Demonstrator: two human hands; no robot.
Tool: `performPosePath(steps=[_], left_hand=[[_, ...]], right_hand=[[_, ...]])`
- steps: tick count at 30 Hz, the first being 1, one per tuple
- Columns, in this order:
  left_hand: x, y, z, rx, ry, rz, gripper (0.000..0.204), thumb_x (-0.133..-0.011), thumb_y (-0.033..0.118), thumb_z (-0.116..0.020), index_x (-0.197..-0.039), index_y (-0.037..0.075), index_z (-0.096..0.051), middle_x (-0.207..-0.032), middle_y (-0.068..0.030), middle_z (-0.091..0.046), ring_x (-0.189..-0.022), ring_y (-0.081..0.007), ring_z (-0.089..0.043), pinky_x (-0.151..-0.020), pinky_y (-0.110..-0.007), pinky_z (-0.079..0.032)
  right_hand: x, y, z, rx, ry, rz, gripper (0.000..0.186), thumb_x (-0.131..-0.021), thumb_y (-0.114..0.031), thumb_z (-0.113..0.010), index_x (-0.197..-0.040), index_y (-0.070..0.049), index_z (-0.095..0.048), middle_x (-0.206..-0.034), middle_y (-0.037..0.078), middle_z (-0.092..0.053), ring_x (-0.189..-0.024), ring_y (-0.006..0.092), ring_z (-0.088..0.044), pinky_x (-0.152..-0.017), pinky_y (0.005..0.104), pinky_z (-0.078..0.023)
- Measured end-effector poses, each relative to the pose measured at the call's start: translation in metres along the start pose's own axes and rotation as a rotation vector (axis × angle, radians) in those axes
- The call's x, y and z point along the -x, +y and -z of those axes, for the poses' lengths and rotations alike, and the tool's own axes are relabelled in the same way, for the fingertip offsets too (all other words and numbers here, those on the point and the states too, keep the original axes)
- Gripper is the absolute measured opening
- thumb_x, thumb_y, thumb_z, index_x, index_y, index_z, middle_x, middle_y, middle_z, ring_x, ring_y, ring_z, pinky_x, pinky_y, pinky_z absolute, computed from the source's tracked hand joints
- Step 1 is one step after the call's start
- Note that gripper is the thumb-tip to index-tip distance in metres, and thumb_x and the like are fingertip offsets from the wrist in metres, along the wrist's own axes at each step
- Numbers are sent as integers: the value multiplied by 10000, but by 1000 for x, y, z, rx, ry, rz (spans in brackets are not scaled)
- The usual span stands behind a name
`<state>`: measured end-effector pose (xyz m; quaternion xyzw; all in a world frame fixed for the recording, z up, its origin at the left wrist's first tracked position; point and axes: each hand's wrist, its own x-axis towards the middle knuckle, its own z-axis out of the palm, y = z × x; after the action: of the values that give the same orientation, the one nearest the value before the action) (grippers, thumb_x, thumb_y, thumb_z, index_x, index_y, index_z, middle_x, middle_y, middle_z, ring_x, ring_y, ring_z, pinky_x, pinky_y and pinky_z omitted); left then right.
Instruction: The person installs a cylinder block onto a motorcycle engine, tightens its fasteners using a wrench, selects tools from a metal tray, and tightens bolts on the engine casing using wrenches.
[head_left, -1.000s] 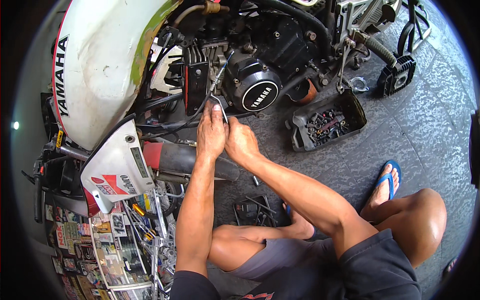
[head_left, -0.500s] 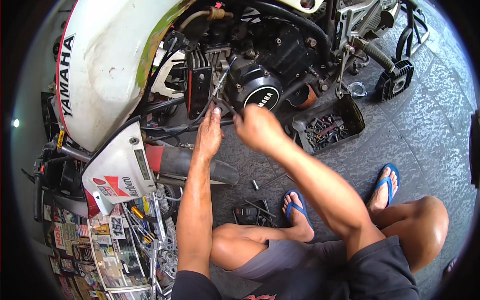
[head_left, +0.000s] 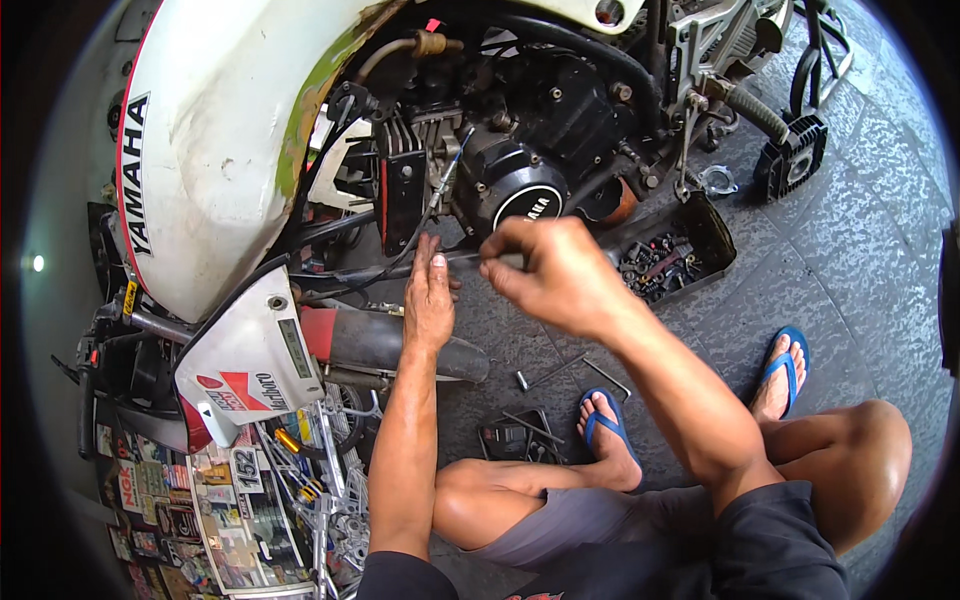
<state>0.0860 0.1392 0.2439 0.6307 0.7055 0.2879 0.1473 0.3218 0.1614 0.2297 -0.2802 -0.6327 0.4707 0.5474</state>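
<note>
My left hand is raised below the motorcycle engine, with straightened fingers near a cable with a metal adjuster, beside the finned cylinder. My right hand is closed and blurred in front of the round engine cover; its fingers are curled on something dark that I cannot make out. Just to its right, a black tray holds several bolts and small parts, partly hidden by the hand.
A white fuel tank and front fender are at left. Long-handled tools and an open black case lie by my sandaled foot. A finned part and metal ring lie at right; a parts pile is lower left.
My right hand has pulled away rightward from my left hand and the cable, taking the dark tool it held out of clear sight. My left hand's fingers have straightened slightly.
</note>
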Motion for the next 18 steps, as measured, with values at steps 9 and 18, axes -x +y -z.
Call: performPosePath(steps=[9,18], left_hand=[[-8,-5,-3,97,-61,71,638,-1034,461,-319,-1486,12,-288,-1418,-141,-485,-735,-141,-629,-613,-250,-509],[-11,-4,-4,68,-65,70,639,-1033,459,-317,-1494,18,-274,-1414,-151,-490,-678,-119,-608,-572,-236,-488]], right_hand=[[76,64,-76,40,-184,-413,476,-967,-376,-528,-766,50,-595,-685,282,-606,-737,471,-628,-667,510,-482],[135,116,-101,233,-261,-641,492,-957,-445,-494,-996,32,-611,-837,316,-642,-854,456,-648,-753,519,-490]])
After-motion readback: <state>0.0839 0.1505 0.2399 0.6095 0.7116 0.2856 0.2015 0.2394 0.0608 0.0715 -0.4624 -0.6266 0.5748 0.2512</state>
